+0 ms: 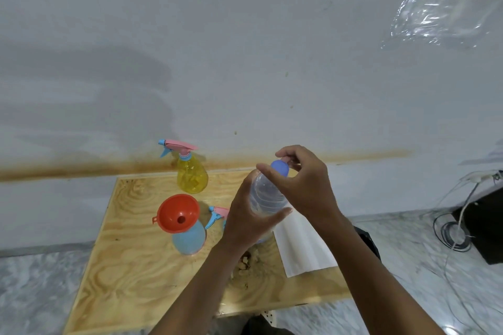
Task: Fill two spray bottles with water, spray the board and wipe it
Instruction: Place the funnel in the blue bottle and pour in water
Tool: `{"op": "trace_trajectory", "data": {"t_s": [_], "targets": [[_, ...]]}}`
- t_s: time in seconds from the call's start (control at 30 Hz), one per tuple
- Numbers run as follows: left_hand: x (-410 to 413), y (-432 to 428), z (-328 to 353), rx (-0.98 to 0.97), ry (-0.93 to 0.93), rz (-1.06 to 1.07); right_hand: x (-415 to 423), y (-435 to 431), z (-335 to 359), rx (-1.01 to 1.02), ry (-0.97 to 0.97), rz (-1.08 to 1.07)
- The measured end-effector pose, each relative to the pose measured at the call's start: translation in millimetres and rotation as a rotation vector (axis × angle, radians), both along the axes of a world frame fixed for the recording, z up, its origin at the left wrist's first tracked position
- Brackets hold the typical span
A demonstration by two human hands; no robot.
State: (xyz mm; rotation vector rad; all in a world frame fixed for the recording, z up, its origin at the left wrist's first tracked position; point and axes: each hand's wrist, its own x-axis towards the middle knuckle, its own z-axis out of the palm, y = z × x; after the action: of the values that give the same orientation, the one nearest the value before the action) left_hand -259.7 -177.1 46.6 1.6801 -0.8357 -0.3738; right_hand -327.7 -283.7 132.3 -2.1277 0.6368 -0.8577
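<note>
Setting: pale wall with a brown streak along its foot, marbled floor, and a plywood board [130, 266] lying flat as the work surface.
Yellow spray bottle [192, 177]: upright at the board's far edge, against the wall, with its pink-and-blue trigger head screwed on. I cannot tell whether any liquid is inside.
Blue spray bottle [189, 239]: upright near the board's middle, its head off. An orange funnel [178, 213] sits in its neck, tilted toward the camera, and its fill level is not readable.
Loose trigger head [219, 216]: pink and blue, just right of the funnel and partly hidden by the left hand.
Water bottle [265, 198]: clear plastic, held above the board between the two hands and tilted away. Its blue cap [280, 167] is on, and the water level is hard to make out.
Left hand [245, 223]: wrapped round the bottle's body — thumb across the near side, fingers hidden behind.
Right hand [304, 185]: thumb and fingertips pinching the cap from above.
White cloth [302, 250]: flat on the board's right side, under the right forearm.
Stain [245, 261]: brown patch on the board below the left wrist.
Floor, right: coiled cables [451, 231].
</note>
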Motion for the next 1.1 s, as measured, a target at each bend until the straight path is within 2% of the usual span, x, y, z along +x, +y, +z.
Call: {"op": "trace_trajectory", "data": {"t_s": [0.27, 0.6, 0.8, 0.9, 1.0, 1.1], "targets": [[3.1, 4.6, 6.3, -0.006, -0.003, 0.0, -6.9, -8.0, 12.6, 0.077, 0.179, 0.038], [2.5, 3.4, 4.4, 0.022, -0.005, -0.007, -5.6, -0.9, 34.5, -0.127, 0.353, 0.134], [3.3, 3.1, 1.1, 0.021, 0.007, -0.003, -6.9, -2.5, 37.0, -0.172, 0.49, 0.006], [3.6, 3.1, -2.0, 0.024, 0.019, 0.001, -4.6, -2.2, 41.7, -0.266, 0.543, 0.088], [2.1, 6.0, 2.3, 0.019, 0.03, 0.004, -7.8, -11.8, 50.1, -0.348, 0.611, 0.267], [1.3, 6.6, 5.4, 0.008, 0.054, -0.008, -12.0, -21.4, 55.7, -0.325, 0.634, 0.306]]}}
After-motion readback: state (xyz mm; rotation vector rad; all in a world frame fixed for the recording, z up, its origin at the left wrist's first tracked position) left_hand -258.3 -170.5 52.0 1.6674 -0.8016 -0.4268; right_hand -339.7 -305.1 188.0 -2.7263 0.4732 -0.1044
